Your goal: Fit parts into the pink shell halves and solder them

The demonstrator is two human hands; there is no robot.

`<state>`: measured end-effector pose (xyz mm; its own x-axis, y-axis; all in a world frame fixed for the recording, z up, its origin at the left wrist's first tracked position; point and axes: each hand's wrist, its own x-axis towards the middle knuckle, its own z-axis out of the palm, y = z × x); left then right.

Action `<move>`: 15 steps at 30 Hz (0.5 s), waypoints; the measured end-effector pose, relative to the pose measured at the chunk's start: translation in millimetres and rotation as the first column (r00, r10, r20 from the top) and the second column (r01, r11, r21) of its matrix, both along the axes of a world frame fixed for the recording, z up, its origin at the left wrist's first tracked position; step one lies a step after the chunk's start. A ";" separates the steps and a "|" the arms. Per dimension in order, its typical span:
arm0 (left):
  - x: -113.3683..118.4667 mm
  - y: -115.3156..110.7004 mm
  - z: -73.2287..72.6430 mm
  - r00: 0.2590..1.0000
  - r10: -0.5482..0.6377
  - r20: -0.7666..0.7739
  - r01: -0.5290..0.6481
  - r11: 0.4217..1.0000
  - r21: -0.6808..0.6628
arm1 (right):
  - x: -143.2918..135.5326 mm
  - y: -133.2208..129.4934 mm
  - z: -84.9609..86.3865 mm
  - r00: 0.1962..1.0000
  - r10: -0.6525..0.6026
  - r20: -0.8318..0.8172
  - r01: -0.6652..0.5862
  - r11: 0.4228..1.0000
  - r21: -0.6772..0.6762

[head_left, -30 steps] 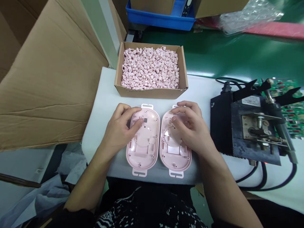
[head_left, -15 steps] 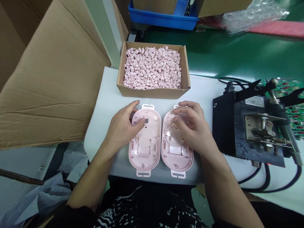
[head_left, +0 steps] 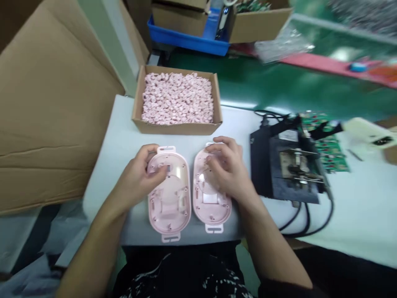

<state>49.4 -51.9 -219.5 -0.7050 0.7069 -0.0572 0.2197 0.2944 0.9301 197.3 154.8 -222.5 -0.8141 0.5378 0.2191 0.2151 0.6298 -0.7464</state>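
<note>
Two pale pink oval plastic housings lie side by side in front of me, inner sides up, each with slotted tabs at its ends. On the left housing (head_left: 169,211), my left hand (head_left: 138,178) grips the upper left edge, thumb inside and fingers at the outer rim. That housing looks slightly raised from the table. Over the upper part of the right housing (head_left: 212,212) is my right hand (head_left: 229,171), its fingers curved and apart. Whether its fingertips touch the plastic I cannot tell. Behind them, a cardboard box (head_left: 176,129) is full of small pink plastic parts (head_left: 178,99).
A black device (head_left: 263,165) with metal fittings and cables stands on the right. Beyond it are green circuit boards (head_left: 335,155) and a pale phone-like object (head_left: 369,131). A blue tray (head_left: 189,43) holds boxes at the back. Large cardboard (head_left: 56,124) rises on the left.
My view has swung to the right, so everything sits further left. My left hand has closed on the left housing's edge and seems to have lifted it slightly. My right hand keeps its pose.
</note>
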 end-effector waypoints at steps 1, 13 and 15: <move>-1.0 1.1 0.8 1.000 0.006 0.008 -0.006 1.000 0.014 | 1.9 -2.5 4.2 0.999 -0.023 -0.030 0.025 0.997 0.070; -6.2 0.6 14.2 0.995 0.049 -0.086 -0.070 0.963 -0.260 | 140.8 118.1 73.1 0.883 -0.448 0.142 0.367 0.845 0.389; -6.6 -0.8 13.5 0.994 0.030 -0.105 -0.057 0.965 -0.256 | 149.4 149.7 63.4 0.884 -0.338 0.324 0.283 0.937 0.204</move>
